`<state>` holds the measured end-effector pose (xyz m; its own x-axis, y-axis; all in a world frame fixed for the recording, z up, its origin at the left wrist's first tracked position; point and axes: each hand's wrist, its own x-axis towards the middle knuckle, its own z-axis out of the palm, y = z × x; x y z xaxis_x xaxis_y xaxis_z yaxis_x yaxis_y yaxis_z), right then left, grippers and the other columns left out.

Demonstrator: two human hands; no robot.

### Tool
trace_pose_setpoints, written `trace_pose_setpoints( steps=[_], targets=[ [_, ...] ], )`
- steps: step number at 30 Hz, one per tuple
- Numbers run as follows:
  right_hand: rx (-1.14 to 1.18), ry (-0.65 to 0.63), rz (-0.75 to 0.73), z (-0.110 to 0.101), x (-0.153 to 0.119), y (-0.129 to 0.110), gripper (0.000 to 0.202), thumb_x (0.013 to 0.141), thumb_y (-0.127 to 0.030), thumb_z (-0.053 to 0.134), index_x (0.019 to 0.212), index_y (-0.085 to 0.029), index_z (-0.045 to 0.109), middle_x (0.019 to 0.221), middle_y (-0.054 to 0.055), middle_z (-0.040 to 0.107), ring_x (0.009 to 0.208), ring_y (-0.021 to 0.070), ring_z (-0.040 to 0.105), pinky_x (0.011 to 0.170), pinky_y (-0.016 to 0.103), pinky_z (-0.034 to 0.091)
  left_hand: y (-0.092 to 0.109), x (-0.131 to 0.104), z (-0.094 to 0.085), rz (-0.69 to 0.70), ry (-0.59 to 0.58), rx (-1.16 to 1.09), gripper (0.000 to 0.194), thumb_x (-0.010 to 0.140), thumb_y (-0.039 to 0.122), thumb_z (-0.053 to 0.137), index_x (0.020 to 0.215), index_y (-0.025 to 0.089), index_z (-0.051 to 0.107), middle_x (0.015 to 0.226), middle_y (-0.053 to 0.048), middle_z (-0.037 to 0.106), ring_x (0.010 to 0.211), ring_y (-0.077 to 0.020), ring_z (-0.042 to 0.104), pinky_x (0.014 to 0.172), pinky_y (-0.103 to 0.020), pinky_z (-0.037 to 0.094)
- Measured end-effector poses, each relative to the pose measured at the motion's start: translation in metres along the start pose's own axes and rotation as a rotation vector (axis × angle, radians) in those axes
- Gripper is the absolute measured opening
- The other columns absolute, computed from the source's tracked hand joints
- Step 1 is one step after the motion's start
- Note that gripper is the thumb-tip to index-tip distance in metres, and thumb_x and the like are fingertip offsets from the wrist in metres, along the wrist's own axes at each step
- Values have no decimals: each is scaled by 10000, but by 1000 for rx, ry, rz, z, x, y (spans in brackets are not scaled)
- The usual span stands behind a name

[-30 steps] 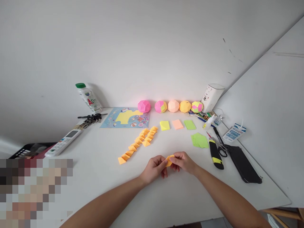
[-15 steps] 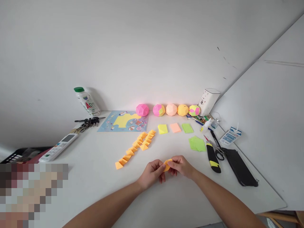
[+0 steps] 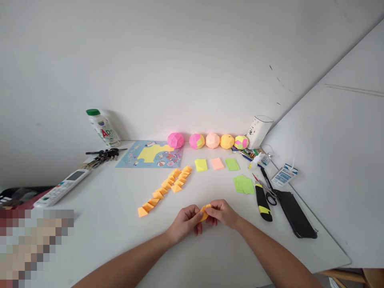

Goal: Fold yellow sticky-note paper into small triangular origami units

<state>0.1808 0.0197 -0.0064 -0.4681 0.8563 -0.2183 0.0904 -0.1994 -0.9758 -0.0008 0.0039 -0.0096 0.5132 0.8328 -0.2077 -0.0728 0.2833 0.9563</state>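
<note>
Between my two hands, low over the front of the table, is a small folded orange paper piece [image 3: 204, 213]. My left hand [image 3: 186, 222] pinches its left end with thumb and curled fingers. At the other end my right hand [image 3: 223, 214] pinches it too, thumb on top. The fingers cover part of the paper. Beyond my left hand lie two rows of folded orange paper units [image 3: 160, 193], one overlapping the other. Stacks of yellow [image 3: 201, 165], peach [image 3: 217, 163] and green [image 3: 232, 164] square paper lie farther back, with loose green sheets [image 3: 243, 185] nearer.
Faceted paper balls [image 3: 213, 141] line the wall beside a blue picture board [image 3: 129, 161]. A bottle [image 3: 103, 129], keys [image 3: 105, 157] and remote [image 3: 64, 186] stand or lie left. Right are a cutter [image 3: 263, 202], scissors [image 3: 271, 199], black pouch [image 3: 295, 212] and white box [image 3: 259, 132].
The whole view has shifted slightly, so things appear a little farther left. Both hands keep hold of the orange paper piece, with the fingers barely changed.
</note>
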Motion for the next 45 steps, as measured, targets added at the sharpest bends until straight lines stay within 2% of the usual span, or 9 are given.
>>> trace_pose_setpoints(
  steps=[10, 19, 26, 35, 45],
  targets=[
    [-6, 9, -10, -2, 1, 6, 345, 770, -443, 593, 659, -116, 585, 580, 5, 600, 480, 88, 515, 408, 189, 379, -4, 2, -1, 31, -20, -2, 338, 803, 488, 511, 699, 175, 435, 510, 14, 586, 433, -101, 506, 463, -235, 417],
    [5, 20, -12, -4, 0, 3, 355, 759, -458, 599, 648, -121, 587, 567, -1, 594, 476, 90, 511, 416, 196, 389, 0, 3, 2, -5, -9, 14, 367, 777, 523, 522, 695, 178, 428, 496, 25, 574, 425, -101, 511, 442, -217, 391],
    [30, 23, -16, -5, 0, 4, 351, 755, -454, 603, 655, -118, 587, 573, 1, 597, 482, 94, 517, 419, 203, 394, -5, 6, 1, 25, -22, -9, 364, 775, 523, 526, 705, 176, 438, 505, 23, 582, 423, -102, 512, 448, -226, 413],
    [18, 13, -1, -5, -1, 0, 364, 754, -475, 597, 661, -123, 595, 574, -3, 591, 485, 90, 511, 426, 199, 396, 2, 5, 2, 0, -24, 8, 374, 765, 533, 532, 698, 177, 437, 498, 25, 575, 424, -102, 512, 451, -226, 411],
    [13, 5, -3, -5, -1, 0, 363, 748, -476, 604, 654, -126, 579, 568, -4, 587, 486, 94, 510, 425, 201, 391, -2, 5, 0, 28, -38, -17, 346, 781, 505, 526, 709, 176, 449, 512, 24, 582, 434, -101, 512, 459, -232, 417]
  ],
)
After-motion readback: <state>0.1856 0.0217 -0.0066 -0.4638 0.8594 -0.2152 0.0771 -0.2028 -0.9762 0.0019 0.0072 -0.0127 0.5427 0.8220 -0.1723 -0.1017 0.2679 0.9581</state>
